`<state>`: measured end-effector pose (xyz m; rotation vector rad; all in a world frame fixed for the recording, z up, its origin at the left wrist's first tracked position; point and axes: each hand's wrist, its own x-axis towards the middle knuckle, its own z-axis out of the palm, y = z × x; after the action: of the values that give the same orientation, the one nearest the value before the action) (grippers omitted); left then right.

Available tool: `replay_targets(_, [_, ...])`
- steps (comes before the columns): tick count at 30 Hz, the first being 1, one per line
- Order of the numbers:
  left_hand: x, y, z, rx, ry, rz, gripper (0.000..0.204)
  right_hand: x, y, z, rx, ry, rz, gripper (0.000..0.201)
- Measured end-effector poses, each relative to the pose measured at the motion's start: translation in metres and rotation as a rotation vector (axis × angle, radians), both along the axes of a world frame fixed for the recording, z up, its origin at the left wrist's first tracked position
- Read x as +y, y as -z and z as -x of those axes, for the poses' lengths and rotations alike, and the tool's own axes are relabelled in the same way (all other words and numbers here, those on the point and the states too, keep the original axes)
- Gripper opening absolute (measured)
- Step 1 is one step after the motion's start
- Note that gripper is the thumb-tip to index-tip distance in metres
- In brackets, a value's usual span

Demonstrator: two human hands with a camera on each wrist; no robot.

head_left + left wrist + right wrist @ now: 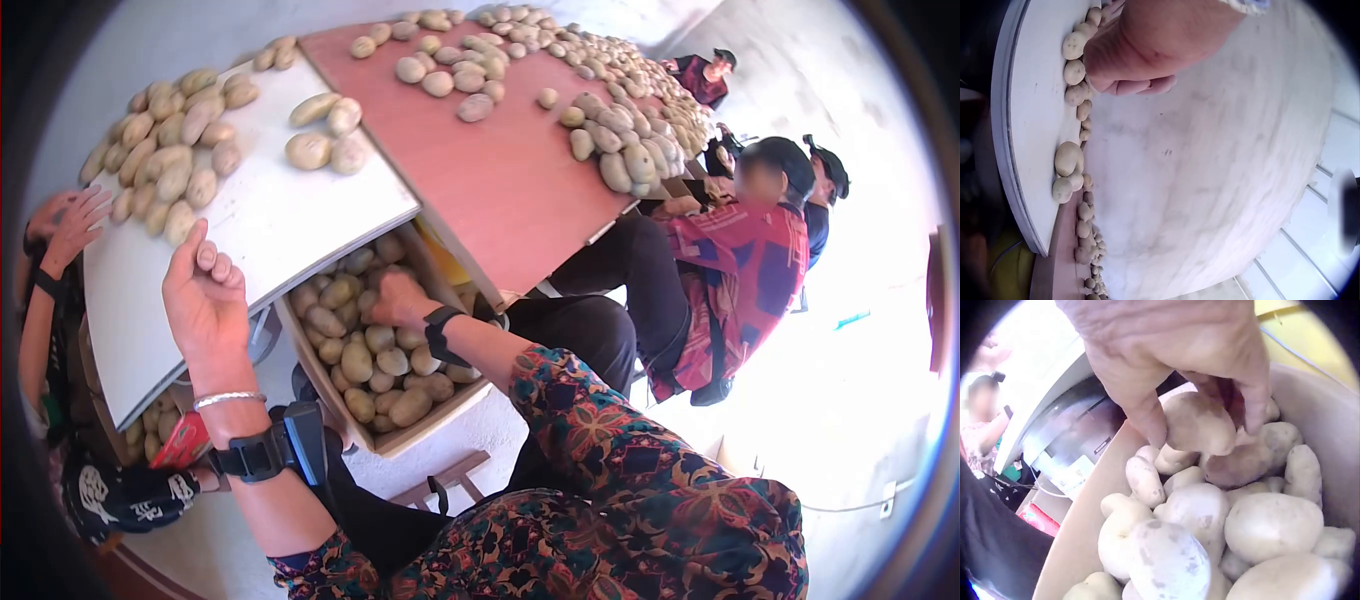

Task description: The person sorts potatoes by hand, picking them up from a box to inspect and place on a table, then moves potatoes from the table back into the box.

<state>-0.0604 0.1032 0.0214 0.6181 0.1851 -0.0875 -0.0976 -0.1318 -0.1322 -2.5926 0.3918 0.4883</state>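
Note:
The left hand (208,300) is raised over the near part of a white board (290,215), its fingers loosely bent and no object visible in it. Just beyond its fingertips lies a pile of potatoes (170,170); in the left wrist view the hand (1154,44) partly covers the potatoes (1074,72). Inside a box (340,425) full of potatoes (357,360), the right hand (402,300) reaches down. Seen from the right wrist, that hand (1179,350) pinches a brownish potato (1197,422) between thumb and fingers, above the other potatoes (1272,525).
A reddish board (480,170) adjoins the white one and carries many more potatoes (640,140). Several people sit along the right side, one in a red patterned top (740,270). Another person's hand (78,230) is at the left edge, near the potato pile.

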Motion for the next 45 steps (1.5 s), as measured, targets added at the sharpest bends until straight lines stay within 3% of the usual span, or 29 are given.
replay_targets(1, [-0.003, 0.002, -0.001, 0.007, 0.011, -0.009, 0.016, -0.001, -0.01, 0.002, 0.138, -0.056, -0.047, 0.056])
replay_targets(4, [-0.011, 0.005, -0.003, 0.025, 0.028, -0.003, 0.02, -0.006, 0.025, 0.0, 0.104, -0.11, -0.055, 0.057])
replay_targets(8, [-0.013, 0.007, -0.007, 0.035, 0.062, -0.06, 0.022, -0.008, 0.011, 0.0, 0.182, -0.052, -0.2, 0.059])
replay_targets(10, [-0.015, 0.01, -0.009, 0.02, 0.062, -0.05, 0.024, -0.008, 0.016, -0.005, 0.167, -0.153, -0.152, 0.064])
replay_targets(17, [-0.023, 0.013, -0.013, 0.007, 0.079, -0.07, 0.027, -0.008, 0.027, -0.013, 0.183, -0.099, -0.151, 0.067])
replay_targets(19, [-0.024, 0.012, -0.011, 0.015, 0.073, -0.077, 0.027, -0.008, 0.017, -0.013, 0.183, -0.179, -0.083, 0.074])
replay_targets(26, [-0.02, 0.011, -0.009, 0.03, 0.074, -0.07, 0.023, 0.006, 0.007, -0.015, 0.121, -0.099, 0.016, 0.069])
replay_targets(28, [-0.018, 0.01, -0.008, 0.027, 0.073, -0.063, 0.022, 0.004, 0.017, -0.018, 0.174, -0.059, -0.125, 0.067])
replay_targets(32, [-0.015, 0.015, -0.008, 0.0, 0.061, -0.043, 0.026, 0.006, 0.017, -0.02, 0.207, -0.066, -0.105, 0.068])
replay_targets(35, [-0.013, 0.014, -0.008, 0.016, 0.077, -0.055, 0.024, 0.016, 0.042, -0.024, 0.23, -0.153, -0.073, 0.067])
replay_targets(37, [-0.017, 0.011, -0.007, 0.02, 0.082, -0.039, 0.022, 0.022, 0.051, -0.029, 0.235, -0.189, 0.104, 0.066])
replay_targets(45, [-0.021, -0.001, -0.006, 0.044, 0.057, -0.052, 0.017, 0.021, 0.052, -0.03, 0.268, -0.133, 0.028, 0.061])
